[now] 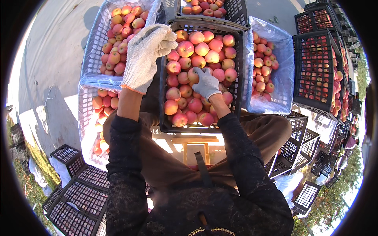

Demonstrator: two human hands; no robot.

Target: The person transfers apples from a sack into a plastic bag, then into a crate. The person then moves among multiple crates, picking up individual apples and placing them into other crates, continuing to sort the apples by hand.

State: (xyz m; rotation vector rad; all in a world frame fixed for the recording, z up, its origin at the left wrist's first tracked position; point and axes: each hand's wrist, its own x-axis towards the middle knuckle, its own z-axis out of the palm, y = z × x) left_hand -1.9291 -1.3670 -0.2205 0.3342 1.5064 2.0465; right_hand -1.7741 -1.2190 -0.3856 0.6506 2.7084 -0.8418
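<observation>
A black plastic crate point(163, 97) full of red and yellow apples point(195, 105) stands before me. My right hand point(205, 83), in a grey-white work glove, reaches among these apples with its fingers around one apple point(193, 75). My left hand point(147, 51), in a white knitted glove with an orange cuff edge, is raised over the crate's upper left side, fingers bent together. Whether it holds anything is hidden. Beside it, on the left, a crate lined with blue plastic film point(94, 56) holds apples. Another film-lined crate of apples point(273, 76) is on the right.
One more lined crate point(88, 129) with apples sits at my left knee, and another black crate point(236, 11) beyond the middle one. Stacked crates of apples point(313, 70) rise on the right. Slatted black crates point(82, 200) lie lower left. A wooden stool point(195, 140) stands between my legs.
</observation>
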